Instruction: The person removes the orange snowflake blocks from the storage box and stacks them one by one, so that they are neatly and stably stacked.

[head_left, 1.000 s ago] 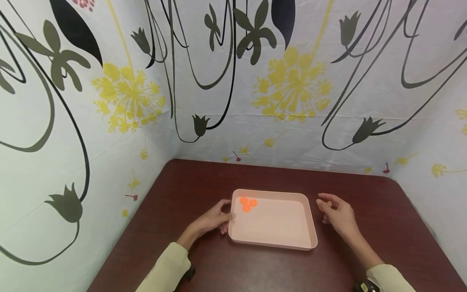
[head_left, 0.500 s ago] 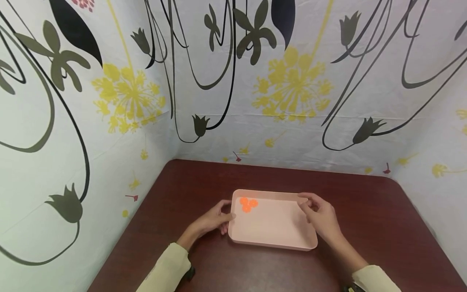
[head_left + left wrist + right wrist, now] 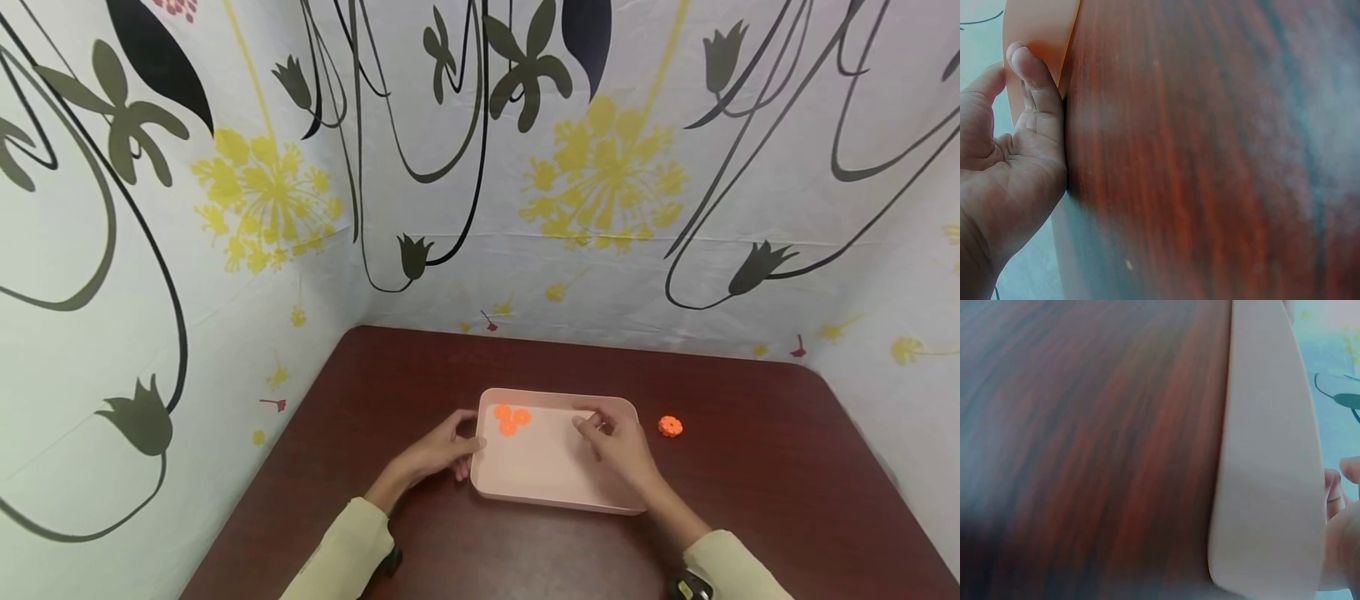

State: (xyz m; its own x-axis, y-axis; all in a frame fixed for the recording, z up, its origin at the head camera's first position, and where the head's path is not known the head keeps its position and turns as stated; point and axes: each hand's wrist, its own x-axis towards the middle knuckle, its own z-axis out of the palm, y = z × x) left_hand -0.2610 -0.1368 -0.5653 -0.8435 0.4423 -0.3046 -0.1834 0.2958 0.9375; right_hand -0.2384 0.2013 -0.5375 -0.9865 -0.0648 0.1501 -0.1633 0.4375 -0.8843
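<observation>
My left hand (image 3: 437,446) holds the left edge of a shallow pink tray (image 3: 525,471), thumb over the rim and fingers outside. In the left wrist view, the left hand (image 3: 1022,137) lies against the tray's wall (image 3: 1044,22). Three orange flower-shaped pieces (image 3: 508,427) lie in the tray's far left corner. Above the tray's right half is my right hand (image 3: 624,450), thumb and fingers brought together; I cannot tell whether a piece is between them. The right wrist view shows part of the right hand (image 3: 1341,531) beyond the tray's wall (image 3: 1269,456).
Outside the tray, to its right, another orange flower-shaped piece or small stack (image 3: 670,426) sits on the dark red-brown table (image 3: 525,558). A white floral-patterned cloth (image 3: 450,208) hangs behind the table and along its sides.
My right hand has moved left from beside the orange flower-shaped piece on the table to above the tray, uncovering that piece. The left hand and tray have stayed put.
</observation>
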